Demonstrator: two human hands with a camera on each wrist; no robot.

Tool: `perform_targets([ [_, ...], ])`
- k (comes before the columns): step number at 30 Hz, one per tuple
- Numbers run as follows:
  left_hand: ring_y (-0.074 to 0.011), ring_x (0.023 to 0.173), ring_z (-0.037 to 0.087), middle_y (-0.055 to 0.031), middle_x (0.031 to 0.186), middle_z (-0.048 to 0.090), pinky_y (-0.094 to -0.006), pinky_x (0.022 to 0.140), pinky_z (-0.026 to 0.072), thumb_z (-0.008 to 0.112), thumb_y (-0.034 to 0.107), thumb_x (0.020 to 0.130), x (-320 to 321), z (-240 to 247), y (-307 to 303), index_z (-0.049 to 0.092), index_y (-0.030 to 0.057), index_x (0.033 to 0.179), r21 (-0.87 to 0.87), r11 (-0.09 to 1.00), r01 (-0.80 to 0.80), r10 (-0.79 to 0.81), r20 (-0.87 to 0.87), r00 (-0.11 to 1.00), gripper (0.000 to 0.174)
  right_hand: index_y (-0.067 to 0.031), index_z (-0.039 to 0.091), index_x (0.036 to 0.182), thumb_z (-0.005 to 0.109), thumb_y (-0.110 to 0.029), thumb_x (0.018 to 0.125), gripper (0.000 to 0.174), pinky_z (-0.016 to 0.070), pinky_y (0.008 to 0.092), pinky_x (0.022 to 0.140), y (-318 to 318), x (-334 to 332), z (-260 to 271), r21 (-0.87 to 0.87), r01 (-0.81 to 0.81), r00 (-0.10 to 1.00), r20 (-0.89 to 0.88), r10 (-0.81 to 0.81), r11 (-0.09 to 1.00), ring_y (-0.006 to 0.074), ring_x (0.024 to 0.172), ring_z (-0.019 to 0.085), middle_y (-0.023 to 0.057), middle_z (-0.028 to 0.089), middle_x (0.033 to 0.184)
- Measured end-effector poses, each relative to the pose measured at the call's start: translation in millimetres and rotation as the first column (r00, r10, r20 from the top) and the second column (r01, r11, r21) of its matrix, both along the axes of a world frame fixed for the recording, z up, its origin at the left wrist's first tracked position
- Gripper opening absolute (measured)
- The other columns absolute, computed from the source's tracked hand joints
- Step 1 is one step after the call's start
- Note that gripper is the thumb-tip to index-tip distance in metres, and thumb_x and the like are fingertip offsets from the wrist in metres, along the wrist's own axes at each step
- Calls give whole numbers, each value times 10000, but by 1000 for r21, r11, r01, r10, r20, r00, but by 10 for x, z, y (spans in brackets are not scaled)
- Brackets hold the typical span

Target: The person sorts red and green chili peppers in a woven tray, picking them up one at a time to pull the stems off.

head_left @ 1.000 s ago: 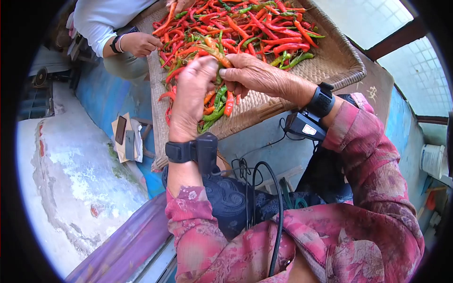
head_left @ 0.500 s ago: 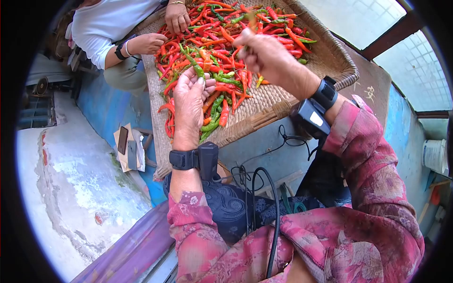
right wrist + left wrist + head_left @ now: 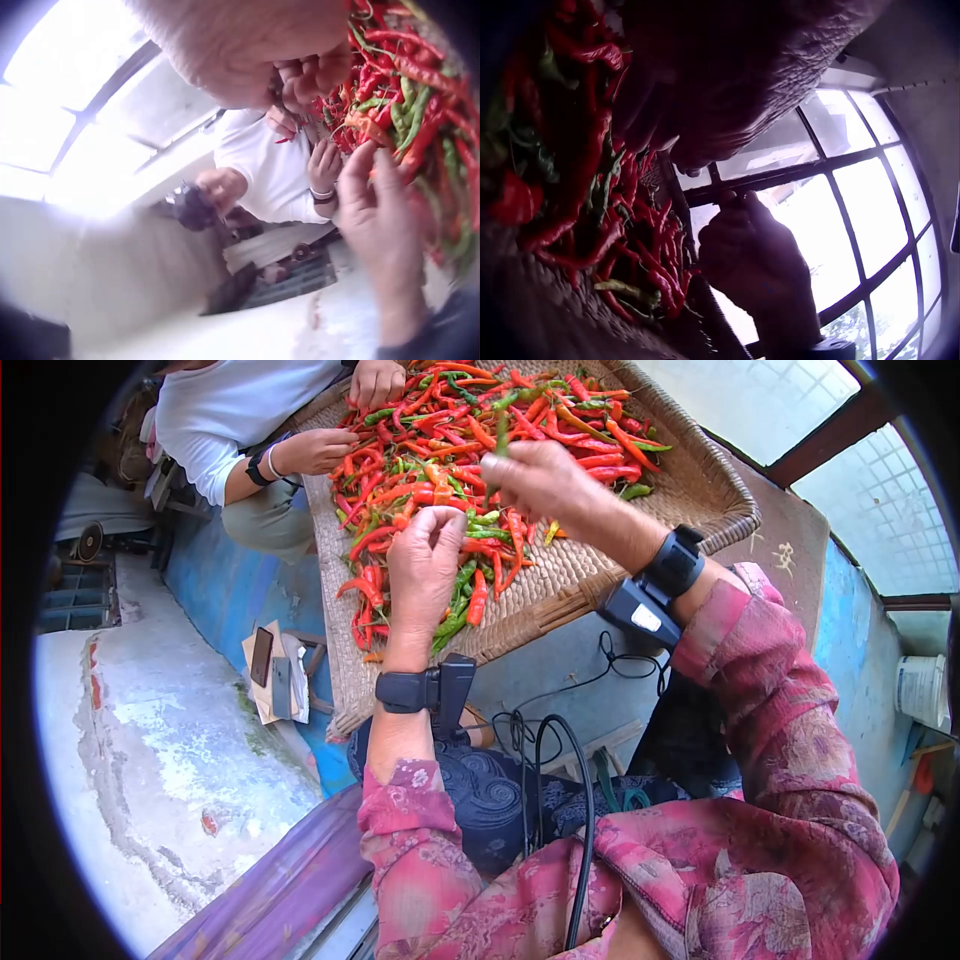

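My right hand is raised over the basket in the head view, pinching a blurred green chili pepper that points upward. Lower and to the left, my left hand hovers at the near part of the chili heap, its fingers bent. In the right wrist view the left hand's thumb and index tips come close together beside an orange chili. Whether a small piece is between them I cannot tell. Red chilies lie below the left hand in the left wrist view.
A shallow woven basket holds the heap of red, green and orange chilies. Across it, another person in a white top has both hands at the chilies. Black cables hang over my lap. A phone lies at the left.
The green chili that was in my left hand no longer shows there. My right hand, earlier at the left one, has moved up and away and now holds a green chili.
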State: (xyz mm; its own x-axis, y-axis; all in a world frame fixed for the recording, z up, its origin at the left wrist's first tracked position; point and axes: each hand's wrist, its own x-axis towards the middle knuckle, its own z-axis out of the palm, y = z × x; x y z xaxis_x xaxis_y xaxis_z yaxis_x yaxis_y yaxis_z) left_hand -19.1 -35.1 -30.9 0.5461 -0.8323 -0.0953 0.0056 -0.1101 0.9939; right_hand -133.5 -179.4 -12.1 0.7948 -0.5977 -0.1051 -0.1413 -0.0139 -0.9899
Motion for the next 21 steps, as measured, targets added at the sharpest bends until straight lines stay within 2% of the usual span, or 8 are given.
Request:
perform_targets([
  [1,-212,789,641,-90,959,619,-309,684,518,638,148,840,25,-29,-2,579,38,1015,73,997,-10,-31,539,842,215,-15,620,846,554,-334,896,329,401,253,465,-109,-1,-33,187,29,994,94,-47,982,88,547,478,13,527,658],
  [2,-292,827,638,-109,998,603,-371,712,523,649,122,811,40,-54,-2,571,38,1037,129,990,-59,-93,904,418,254,-54,602,827,531,-351,918,319,373,231,465,-235,-7,-66,368,-20,975,212,-63,930,73,534,440,-14,498,645],
  [5,-364,898,597,-134,1088,550,-434,763,496,662,114,764,59,-177,62,551,51,1089,232,973,-3,-216,910,354,350,-132,517,786,484,-421,938,328,366,228,516,-344,-52,18,767,-14,830,367,-421,642,76,553,419,-56,455,618],
  [9,-348,912,594,-143,1012,562,-435,758,487,684,141,748,8,-83,34,554,55,1077,441,897,9,-415,837,357,364,-89,531,887,478,-418,942,338,356,211,511,-459,-68,-173,722,-346,798,562,-217,599,56,556,410,-61,463,634],
  [10,-338,930,586,-143,993,570,-428,773,477,688,134,742,-13,-60,29,572,54,1062,520,854,-26,-473,795,380,349,-88,527,887,480,-380,948,303,355,205,506,-312,-67,-20,764,-153,857,419,-301,627,54,543,406,-64,466,638],
  [13,-336,883,590,-142,945,571,-434,741,476,688,158,746,-26,-71,59,608,73,1005,541,840,-46,-500,803,324,285,-74,540,882,500,-346,939,281,357,201,493,-208,-28,74,616,-31,950,264,-169,787,49,540,421,-58,470,627],
  [15,-336,871,591,-141,934,571,-435,736,476,684,166,751,-22,-71,63,619,79,990,565,823,-62,-523,795,307,262,-52,570,826,535,-344,900,304,418,242,510,-141,-52,89,209,-83,963,269,25,974,84,580,486,1,511,644],
  [21,-329,861,597,-135,897,580,-432,731,474,649,150,779,-24,-26,125,638,61,930,518,855,-23,-484,813,325,176,-19,611,905,513,-324,925,321,449,252,548,-98,43,-17,-250,-273,962,-40,272,929,93,609,536,22,585,691],
])
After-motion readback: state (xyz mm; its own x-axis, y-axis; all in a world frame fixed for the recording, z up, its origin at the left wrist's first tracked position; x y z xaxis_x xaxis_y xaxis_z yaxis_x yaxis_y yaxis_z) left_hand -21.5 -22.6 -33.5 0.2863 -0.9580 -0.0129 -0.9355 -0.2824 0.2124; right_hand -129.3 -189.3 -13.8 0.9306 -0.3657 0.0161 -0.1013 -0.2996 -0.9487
